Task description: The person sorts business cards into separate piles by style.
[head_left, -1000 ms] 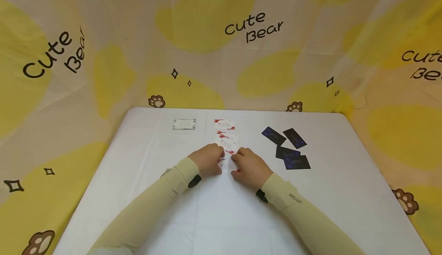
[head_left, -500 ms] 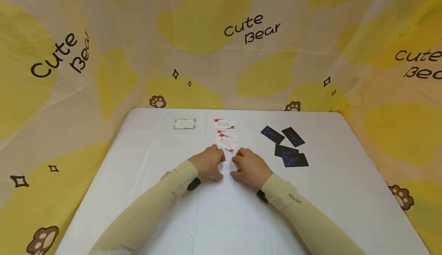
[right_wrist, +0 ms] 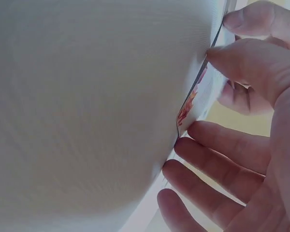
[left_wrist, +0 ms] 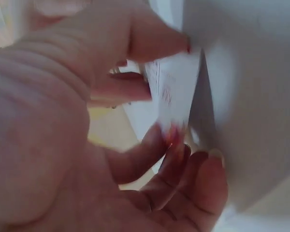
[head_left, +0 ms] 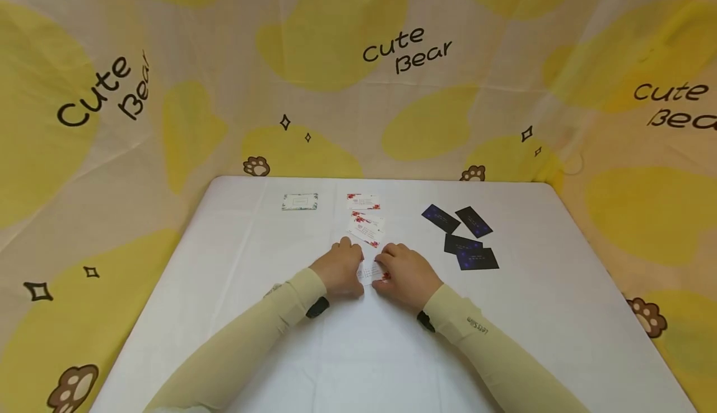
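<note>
A white card with red flowers [head_left: 371,271] is pinched between both hands, left hand [head_left: 338,270] and right hand [head_left: 407,273], mid-table [head_left: 235,257], just below a row of matching cards [head_left: 365,226]. Dark cards [head_left: 463,239] are scattered off right.

Thin, smooth paper card [head_left: 371,270] with red print lies on a matt white cloth-covered table [head_left: 358,351].

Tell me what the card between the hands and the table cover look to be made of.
Red-flowered card: likely thin printed card stock; both wrist views show a thin edge that holds its shape, finish unclear. Table cover: seemingly soft white cloth or sheet, matte, with faint fold creases.
</note>
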Action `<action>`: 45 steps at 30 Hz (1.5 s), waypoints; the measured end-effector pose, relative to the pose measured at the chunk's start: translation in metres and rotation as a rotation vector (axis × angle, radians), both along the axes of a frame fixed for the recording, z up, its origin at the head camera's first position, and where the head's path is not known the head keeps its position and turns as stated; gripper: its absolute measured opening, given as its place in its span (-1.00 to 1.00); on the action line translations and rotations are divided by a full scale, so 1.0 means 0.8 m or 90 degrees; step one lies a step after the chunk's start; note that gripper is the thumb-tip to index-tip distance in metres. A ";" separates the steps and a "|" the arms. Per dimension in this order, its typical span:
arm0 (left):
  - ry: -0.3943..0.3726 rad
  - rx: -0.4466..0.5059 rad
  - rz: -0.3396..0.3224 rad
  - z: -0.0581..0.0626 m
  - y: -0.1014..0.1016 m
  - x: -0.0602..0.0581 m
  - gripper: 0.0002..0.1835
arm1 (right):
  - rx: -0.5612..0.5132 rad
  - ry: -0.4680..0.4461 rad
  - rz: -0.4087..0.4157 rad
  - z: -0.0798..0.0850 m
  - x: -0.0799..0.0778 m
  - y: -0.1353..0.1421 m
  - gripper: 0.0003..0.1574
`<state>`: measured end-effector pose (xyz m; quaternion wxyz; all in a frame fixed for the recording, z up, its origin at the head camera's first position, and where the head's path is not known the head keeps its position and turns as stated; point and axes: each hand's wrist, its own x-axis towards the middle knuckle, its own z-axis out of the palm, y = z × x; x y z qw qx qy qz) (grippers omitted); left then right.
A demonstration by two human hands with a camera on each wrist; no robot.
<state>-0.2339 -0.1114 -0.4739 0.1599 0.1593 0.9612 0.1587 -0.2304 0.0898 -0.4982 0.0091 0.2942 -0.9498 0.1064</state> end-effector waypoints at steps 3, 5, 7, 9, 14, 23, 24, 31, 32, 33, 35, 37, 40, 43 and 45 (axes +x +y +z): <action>-0.010 0.029 0.016 -0.005 -0.001 -0.002 -0.32 | 0.008 0.007 0.002 0.000 -0.005 -0.002 -0.34; -0.019 0.047 0.018 -0.007 -0.002 -0.003 -0.24 | 0.011 0.011 -0.002 -0.002 -0.008 -0.003 -0.33; -0.018 0.066 0.016 -0.008 -0.003 -0.005 -0.22 | 0.015 0.017 -0.005 -0.003 -0.012 -0.004 -0.34; 0.007 0.069 0.001 -0.007 -0.005 -0.008 -0.25 | 0.016 0.021 -0.003 -0.005 -0.016 -0.005 -0.32; 0.086 0.037 -0.040 0.015 -0.017 -0.025 -0.33 | 0.025 0.035 0.018 0.007 -0.041 -0.006 -0.24; 0.153 -0.003 -0.082 0.065 -0.033 -0.138 -0.30 | -0.007 0.025 -0.022 0.058 -0.157 -0.013 -0.22; 0.145 0.012 -0.072 0.057 -0.035 -0.151 -0.31 | -0.007 0.012 -0.030 0.055 -0.170 -0.016 -0.23; 0.061 0.115 -0.006 -0.038 -0.044 -0.198 -0.31 | 0.026 -0.094 -0.066 0.004 -0.221 -0.029 -0.31; 0.051 0.124 0.004 -0.045 -0.047 -0.199 -0.30 | 0.021 -0.102 -0.068 -0.002 -0.222 -0.031 -0.32; 0.048 0.128 0.009 -0.050 -0.050 -0.199 -0.29 | 0.014 -0.107 -0.069 -0.007 -0.222 -0.032 -0.32; 0.041 0.137 0.021 -0.050 -0.056 -0.201 -0.26 | 0.001 -0.104 -0.068 -0.011 -0.222 -0.033 -0.32; 0.035 0.141 0.029 -0.044 -0.058 -0.200 -0.23 | -0.008 -0.095 -0.070 -0.012 -0.222 -0.031 -0.31; 0.025 0.144 0.023 -0.036 -0.056 -0.204 -0.21 | -0.007 -0.094 -0.074 -0.009 -0.224 -0.023 -0.27; 0.031 0.155 0.019 -0.035 -0.056 -0.207 -0.22 | -0.009 -0.098 -0.071 -0.008 -0.228 -0.019 -0.24; 0.042 0.163 0.024 -0.036 -0.059 -0.210 -0.22 | -0.013 -0.096 -0.062 -0.006 -0.232 -0.020 -0.24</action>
